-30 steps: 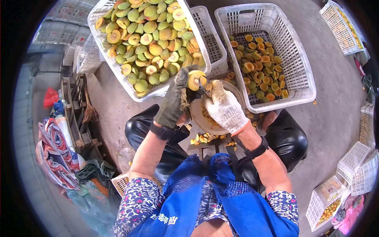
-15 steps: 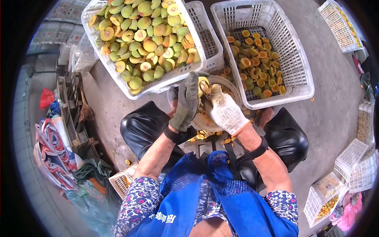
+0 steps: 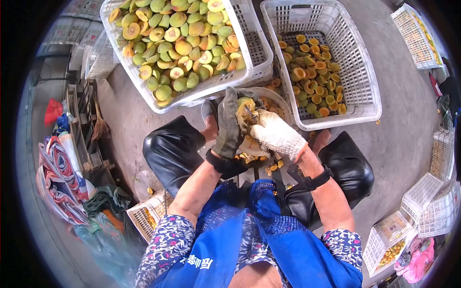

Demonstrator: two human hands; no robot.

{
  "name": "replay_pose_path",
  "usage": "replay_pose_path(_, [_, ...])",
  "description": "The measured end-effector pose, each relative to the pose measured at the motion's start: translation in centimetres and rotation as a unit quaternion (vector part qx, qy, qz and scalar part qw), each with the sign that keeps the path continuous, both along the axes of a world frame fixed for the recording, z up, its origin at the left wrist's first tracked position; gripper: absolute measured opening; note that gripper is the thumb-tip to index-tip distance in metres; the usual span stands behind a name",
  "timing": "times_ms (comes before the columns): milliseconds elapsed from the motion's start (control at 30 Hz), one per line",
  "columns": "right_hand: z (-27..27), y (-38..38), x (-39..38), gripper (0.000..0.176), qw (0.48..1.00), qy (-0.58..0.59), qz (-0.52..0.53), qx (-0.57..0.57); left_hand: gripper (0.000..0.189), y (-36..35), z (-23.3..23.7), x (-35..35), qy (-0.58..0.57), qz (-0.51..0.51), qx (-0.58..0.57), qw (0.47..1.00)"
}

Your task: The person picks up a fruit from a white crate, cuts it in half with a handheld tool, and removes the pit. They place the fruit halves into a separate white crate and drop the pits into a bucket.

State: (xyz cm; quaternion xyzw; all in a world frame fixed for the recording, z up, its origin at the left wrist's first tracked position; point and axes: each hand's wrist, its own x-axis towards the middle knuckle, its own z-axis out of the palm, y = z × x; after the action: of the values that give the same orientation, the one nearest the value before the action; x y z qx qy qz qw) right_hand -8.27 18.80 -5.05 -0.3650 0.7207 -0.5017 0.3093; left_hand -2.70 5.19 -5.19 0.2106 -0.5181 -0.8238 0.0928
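Note:
My left hand (image 3: pixel 229 122), in a dark grey-green glove, is wrapped round a halved fruit (image 3: pixel 246 106) with its cut side showing. In a white glove, my right hand (image 3: pixel 276 133) is closed on a small metal tool (image 3: pixel 249 112) whose tip touches the flesh. Both hands are over a round white tub (image 3: pixel 283 103) holding fruit scraps. Beyond them at the left, a white crate (image 3: pixel 177 103) is heaped with green and orange fruit halves. To the right, another white crate (image 3: pixel 357 72) holds hollowed fruit halves.
An empty-looking crate edge (image 3: pixel 261 43) shows under the full one. On the left lie a wooden pallet (image 3: pixel 86 144), a broom (image 3: pixel 100 128) and striped sheeting (image 3: pixel 62 180). More crates (image 3: pixel 389 235) stand along the right. Dark-covered knees (image 3: pixel 348 168) flank the tub.
The fruit half has turned and sits lower in my left hand. My right hand has shifted slightly right and down, its wrist angled differently. The view has moved a little.

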Motion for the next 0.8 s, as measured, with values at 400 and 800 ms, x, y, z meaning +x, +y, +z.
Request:
replay_pose_path(400, [3.1, -0.9, 0.8, 0.018, 0.87, -0.484, 0.011, 0.094, 0.047, -1.4, -0.8, -1.1, 0.068, -0.136, 0.091, 0.984])
replay_pose_path(800, [-3.3, 1.3, 0.1, 0.027, 0.957, 0.18, 0.045, 0.222, 0.046, -9.3, 5.0, -8.0, -0.1, -0.138, -0.578, 0.798])
